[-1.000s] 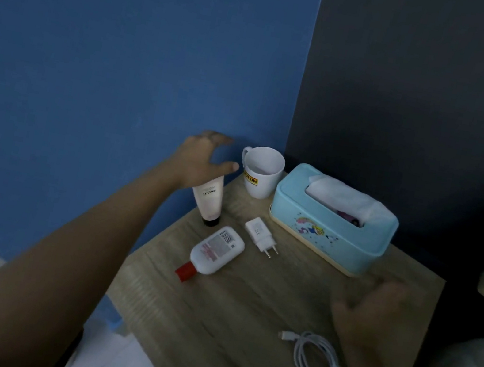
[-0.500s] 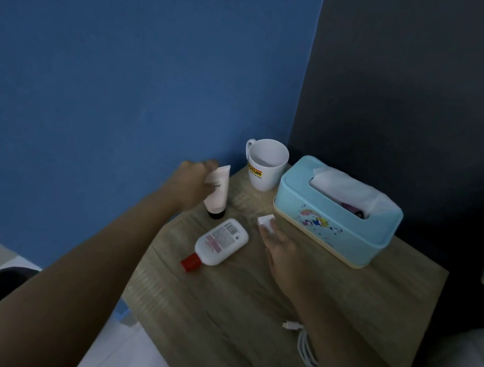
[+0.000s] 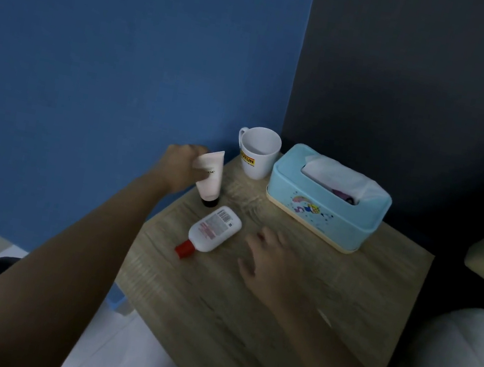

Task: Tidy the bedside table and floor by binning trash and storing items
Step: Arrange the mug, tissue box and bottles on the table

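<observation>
left hand (image 3: 180,163) gripping 1 tube (image 3: 211,177) | right hand (image 3: 269,261) spread wide, empty | worktop (image 3: 243,313): 1 mug (image 3: 259,151), 1 bottle (image 3: 212,231), 1 tissue box (image 3: 327,198)

A white mug (image 3: 258,151) stands at the back of the table (image 3: 260,309) and carries a yellow label with dark capital letters; the visible part reads "OTUN", and the first letter curves out of sight. A pale pink tube (image 3: 210,176), standing on its dark cap, shows small dark lettering ending in "SC"; the left hand (image 3: 179,166) covers the start of the word. A white bottle (image 3: 213,229) with a red cap lies on its side showing a black barcode and a block of pink fine print, too small to read. The light blue tissue box (image 3: 325,199) bears only a cartoon picture, with no readable words.
</observation>
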